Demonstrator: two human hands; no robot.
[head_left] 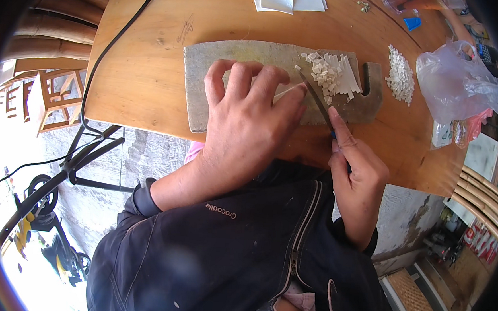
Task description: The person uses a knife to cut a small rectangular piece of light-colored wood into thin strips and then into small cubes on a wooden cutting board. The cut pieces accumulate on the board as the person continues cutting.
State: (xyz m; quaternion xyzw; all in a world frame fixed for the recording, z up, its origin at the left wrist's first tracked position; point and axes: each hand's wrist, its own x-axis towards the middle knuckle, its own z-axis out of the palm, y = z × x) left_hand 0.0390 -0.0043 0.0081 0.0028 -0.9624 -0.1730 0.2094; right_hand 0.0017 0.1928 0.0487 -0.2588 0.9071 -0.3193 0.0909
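We press our left hand [245,121] flat on the grey cutting board [209,67], fingers spread, with the fingertips pinning down a thin pale strip [287,91] that pokes out to the right from under them. Our right hand [357,173] is clenched around the handle of a knife [315,98], forefinger stretched along its back; the dark, narrow blade runs up and to the left, and its tip rests on the board just beside the strip.

On the far right part of the board, just beyond the blade, lies a heap of small white cut pieces [331,75], some square, some still long slivers. The board's right end has a hooked notch. It sits on a round wooden table [146,63].

To the right of the board, apart from it, a second pile of white bits [400,74] rests on the bare wood, and near that a crumpled clear plastic bag [456,82]. A black cable [117,33] trails over the table's left edge.
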